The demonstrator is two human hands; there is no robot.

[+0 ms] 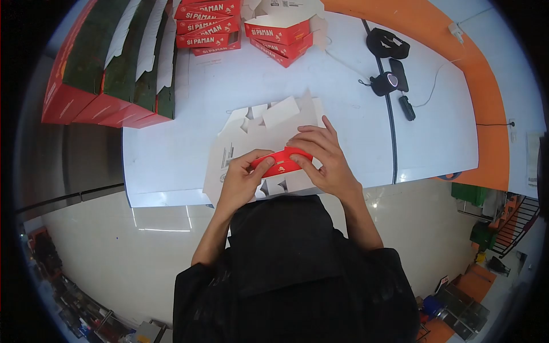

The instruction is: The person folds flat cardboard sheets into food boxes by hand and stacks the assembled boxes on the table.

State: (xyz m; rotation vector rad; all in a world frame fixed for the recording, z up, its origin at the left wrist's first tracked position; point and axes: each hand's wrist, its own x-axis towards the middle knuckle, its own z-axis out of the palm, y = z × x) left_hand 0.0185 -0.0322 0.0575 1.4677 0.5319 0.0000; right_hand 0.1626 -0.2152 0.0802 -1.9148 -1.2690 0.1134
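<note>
A flat, white, die-cut cardboard sheet (257,139) lies on the glossy white surface (160,160). Over it, the left hand (242,176) pinches one end of a red printed cardboard strip (287,167); the right hand (327,160) pinches the other, some fingers lifted. The strip should be light, springy and prone to creasing, best gripped at its ends.

Shop-like workplace: white counter (274,80), stacked red boxes (207,27)

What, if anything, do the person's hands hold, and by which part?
The white-and-red cardboard box blank, by a folded red panel on its near side: the left hand pinches the panel's left end, the right hand its right end.
</note>
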